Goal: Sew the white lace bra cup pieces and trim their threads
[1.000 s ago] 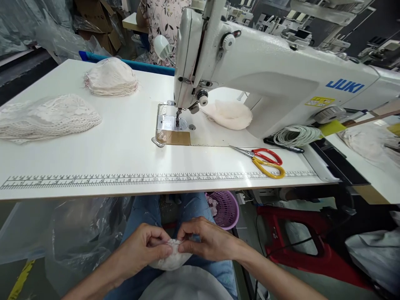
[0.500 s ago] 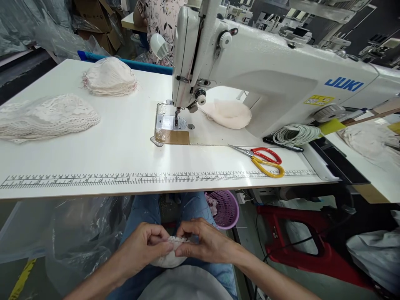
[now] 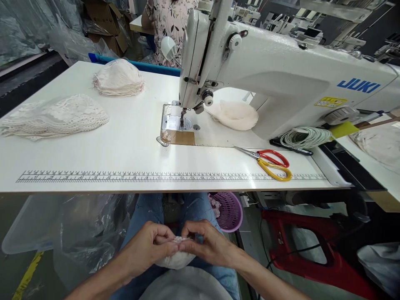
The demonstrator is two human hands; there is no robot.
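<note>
Over my lap, below the table's front edge, I pinch a small cream fabric piece (image 3: 176, 261) with lace along its top. My left hand (image 3: 150, 248) grips its upper edge from the left, thumb and fingers pressed together. From the right, my right hand (image 3: 209, 243) pinches the same edge, its thumb close to the left one. On the table, a stack of lace pieces (image 3: 56, 116) lies at the left and a stack of cream cups (image 3: 118, 78) behind it. Another cream piece (image 3: 236, 115) rests under the sewing machine's arm (image 3: 281, 71).
Red and yellow scissors (image 3: 270, 162) lie near the front edge of the white table (image 3: 125, 156). Coiled cord (image 3: 304, 137) sits at the machine's base. A purple basket (image 3: 231, 212) and red stool (image 3: 303, 246) stand below. A person (image 3: 168, 29) is behind the table.
The view has shifted slightly, so the table and machine appear farther right. My hands have drawn closer together along the fabric's edge, still pinching it.
</note>
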